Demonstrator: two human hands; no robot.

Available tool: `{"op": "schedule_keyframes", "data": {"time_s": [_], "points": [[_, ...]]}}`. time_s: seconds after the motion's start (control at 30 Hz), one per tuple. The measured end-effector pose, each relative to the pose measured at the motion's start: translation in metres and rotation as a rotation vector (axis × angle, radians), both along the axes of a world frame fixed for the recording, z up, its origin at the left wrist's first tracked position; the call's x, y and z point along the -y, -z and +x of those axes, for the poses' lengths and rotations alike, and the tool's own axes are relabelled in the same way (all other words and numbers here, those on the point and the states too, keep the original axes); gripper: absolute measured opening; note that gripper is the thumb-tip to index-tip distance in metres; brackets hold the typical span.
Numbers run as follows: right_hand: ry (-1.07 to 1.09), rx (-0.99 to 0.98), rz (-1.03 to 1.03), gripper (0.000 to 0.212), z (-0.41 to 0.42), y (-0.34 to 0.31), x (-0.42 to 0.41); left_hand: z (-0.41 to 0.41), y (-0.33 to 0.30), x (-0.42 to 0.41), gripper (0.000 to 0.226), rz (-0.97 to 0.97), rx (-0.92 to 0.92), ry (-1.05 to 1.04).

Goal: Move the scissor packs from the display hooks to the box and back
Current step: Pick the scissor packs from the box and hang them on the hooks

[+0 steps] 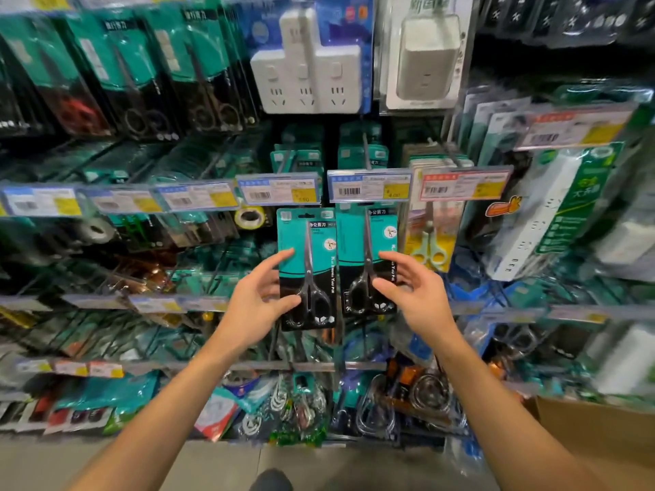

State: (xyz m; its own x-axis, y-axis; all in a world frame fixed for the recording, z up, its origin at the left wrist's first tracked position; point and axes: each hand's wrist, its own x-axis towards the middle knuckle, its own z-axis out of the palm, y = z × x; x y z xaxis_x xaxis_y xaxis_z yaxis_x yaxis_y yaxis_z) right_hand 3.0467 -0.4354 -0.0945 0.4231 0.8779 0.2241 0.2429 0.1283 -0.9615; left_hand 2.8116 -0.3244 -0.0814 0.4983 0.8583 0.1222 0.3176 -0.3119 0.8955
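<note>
Head view: two teal-and-black scissor packs hang side by side on display hooks under the price-tag rail. The left hand (260,295) touches the left scissor pack (307,269), its grip apart with fingers spread; the right hand (413,292) reaches the right scissor pack (367,264), grip likewise apart. A cardboard box (599,437) sits at lower right.

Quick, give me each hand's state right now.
Left hand: open, fingers spread at the left teal-and-black scissor pack.
Right hand: open, at the right teal-and-black scissor pack, gripping nothing.
</note>
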Motion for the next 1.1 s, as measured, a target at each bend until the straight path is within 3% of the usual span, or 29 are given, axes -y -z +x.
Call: {"op": "schedule_keyframes", "data": {"time_s": [1.1], "points": [[0.083, -0.031, 0.122, 0.042, -0.006, -0.008, -0.016, -0.007, 0.000, -0.034, 0.069, -0.015, 0.044, 0.049]]}}
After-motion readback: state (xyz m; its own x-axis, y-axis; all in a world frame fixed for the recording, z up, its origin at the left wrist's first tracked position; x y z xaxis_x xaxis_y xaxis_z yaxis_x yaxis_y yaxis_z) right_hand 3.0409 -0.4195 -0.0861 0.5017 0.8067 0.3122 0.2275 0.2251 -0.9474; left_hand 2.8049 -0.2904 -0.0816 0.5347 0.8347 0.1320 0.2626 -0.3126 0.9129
